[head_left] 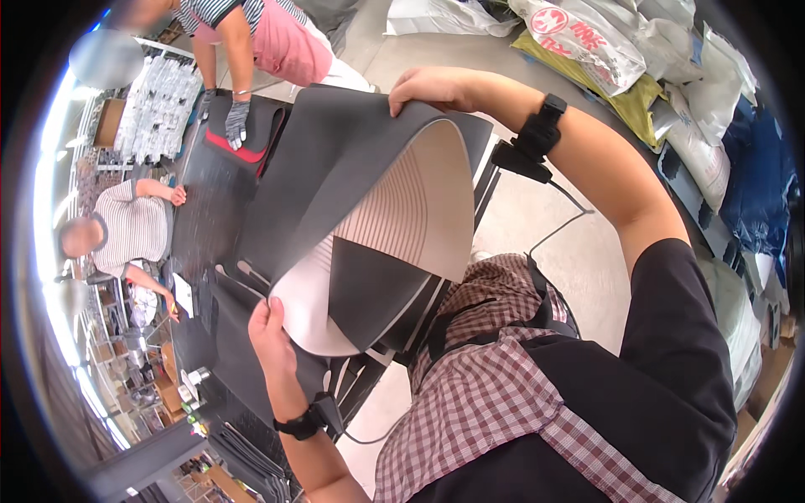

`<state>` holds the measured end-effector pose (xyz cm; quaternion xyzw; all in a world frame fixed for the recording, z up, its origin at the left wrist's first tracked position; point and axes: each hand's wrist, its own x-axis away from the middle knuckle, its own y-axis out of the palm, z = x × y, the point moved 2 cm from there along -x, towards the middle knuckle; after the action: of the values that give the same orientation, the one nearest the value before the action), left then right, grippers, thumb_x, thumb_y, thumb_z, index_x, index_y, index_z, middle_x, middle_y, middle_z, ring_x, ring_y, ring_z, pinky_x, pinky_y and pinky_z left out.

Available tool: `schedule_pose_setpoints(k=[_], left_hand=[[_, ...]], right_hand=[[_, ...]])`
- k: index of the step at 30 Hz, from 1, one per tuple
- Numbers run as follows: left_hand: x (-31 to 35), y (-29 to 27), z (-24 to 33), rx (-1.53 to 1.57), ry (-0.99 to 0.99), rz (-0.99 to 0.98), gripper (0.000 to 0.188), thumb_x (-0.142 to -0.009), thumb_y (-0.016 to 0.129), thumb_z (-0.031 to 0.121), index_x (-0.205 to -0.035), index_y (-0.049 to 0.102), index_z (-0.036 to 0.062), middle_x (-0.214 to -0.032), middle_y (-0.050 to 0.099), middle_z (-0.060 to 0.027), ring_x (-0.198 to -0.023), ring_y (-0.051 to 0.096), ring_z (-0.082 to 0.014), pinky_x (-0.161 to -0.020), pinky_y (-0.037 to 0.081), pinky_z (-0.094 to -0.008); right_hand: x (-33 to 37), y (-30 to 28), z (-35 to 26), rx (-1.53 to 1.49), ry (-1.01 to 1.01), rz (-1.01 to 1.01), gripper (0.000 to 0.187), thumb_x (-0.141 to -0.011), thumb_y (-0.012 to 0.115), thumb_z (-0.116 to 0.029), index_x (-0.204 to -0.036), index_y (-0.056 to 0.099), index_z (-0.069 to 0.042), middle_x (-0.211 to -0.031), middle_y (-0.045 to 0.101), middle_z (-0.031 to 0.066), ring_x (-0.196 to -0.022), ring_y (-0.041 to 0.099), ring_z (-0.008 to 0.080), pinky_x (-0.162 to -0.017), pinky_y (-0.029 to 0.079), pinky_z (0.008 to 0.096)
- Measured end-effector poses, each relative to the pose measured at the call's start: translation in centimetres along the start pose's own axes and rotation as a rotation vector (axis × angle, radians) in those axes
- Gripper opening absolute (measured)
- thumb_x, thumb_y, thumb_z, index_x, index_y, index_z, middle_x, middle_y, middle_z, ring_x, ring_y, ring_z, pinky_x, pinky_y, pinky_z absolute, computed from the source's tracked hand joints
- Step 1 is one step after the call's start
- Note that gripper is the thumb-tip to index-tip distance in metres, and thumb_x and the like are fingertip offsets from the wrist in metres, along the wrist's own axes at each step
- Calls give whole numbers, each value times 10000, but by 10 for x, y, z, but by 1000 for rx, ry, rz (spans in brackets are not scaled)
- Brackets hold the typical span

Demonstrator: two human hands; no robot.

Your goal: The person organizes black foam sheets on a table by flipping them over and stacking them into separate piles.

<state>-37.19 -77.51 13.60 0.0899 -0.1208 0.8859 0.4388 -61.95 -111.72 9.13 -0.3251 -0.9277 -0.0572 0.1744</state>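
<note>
A large flexible sheet [335, 180], dark grey on one face and pale beige on the other, is bent into a wide curl in front of me. Fine parallel ridges run across part of the pale face. My right hand [432, 88] is closed over its far edge, fingers bent down onto the dark face. At the near left, my left hand [272, 339] grips the edge of the curl, thumb and fingertips at the rim; the other fingers are partly hidden. Beneath the curl, dark flat material shows on the worktable [218, 197].
Across the table a person in a pink apron presses gloved hands [237, 126] on dark sheets with a red edge. Another person in a striped top [134, 222] sits at the left. Stuffed white sacks [587, 42] lie at the far right. A cable [558, 222] hangs from my right wrist strap.
</note>
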Motion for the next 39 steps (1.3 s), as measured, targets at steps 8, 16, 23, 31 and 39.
schedule_pose_setpoints(k=[8, 16, 23, 31, 39], left_hand=[[25, 9, -5, -339, -79, -741, 295, -868, 613, 154, -1121, 577, 5, -1077, 596, -78, -1000, 557, -142, -851, 438, -272], [15, -6, -92, 67, -397, 62, 750, -883, 603, 166, -1438, 114, 41, -1010, 578, -47, -838, 573, -127, -665, 452, -282], [0, -12, -102, 350, -445, 85, 382, -919, 550, 289, -1173, 497, 9, -1142, 592, -103, -1067, 561, -259, -912, 445, -394], [-9, -1, -79, 296, -456, -91, 425, -824, 608, 168, -1179, 483, -28, -1091, 583, -133, -1024, 568, -271, -875, 468, -399], [14, 17, 5, 317, -191, -47, 433, -716, 616, 26, -1124, 490, -44, -1007, 567, -129, -886, 592, -243, -759, 502, -353]], right_hand=[[0, -34, 61, 141, 110, -128, 308, -741, 634, -241, -965, 619, -30, -976, 605, 76, -861, 584, 165, -741, 472, 299], [19, 8, 48, 962, -86, 189, 429, -672, 641, -198, -1037, 564, 14, -1022, 562, 213, -982, 543, 353, -814, 469, 413], [98, 156, 53, 1178, -797, 153, 170, -688, 567, -128, -820, 553, -22, -913, 517, 111, -800, 536, 239, -693, 486, 319], [84, 97, 52, 757, -502, 96, 250, -677, 603, -43, -924, 562, -47, -941, 580, 122, -893, 571, 318, -747, 484, 374], [16, -28, 68, 872, -4, 210, 518, -847, 560, -488, -940, 608, 20, -862, 633, 209, -822, 612, 334, -710, 468, 404]])
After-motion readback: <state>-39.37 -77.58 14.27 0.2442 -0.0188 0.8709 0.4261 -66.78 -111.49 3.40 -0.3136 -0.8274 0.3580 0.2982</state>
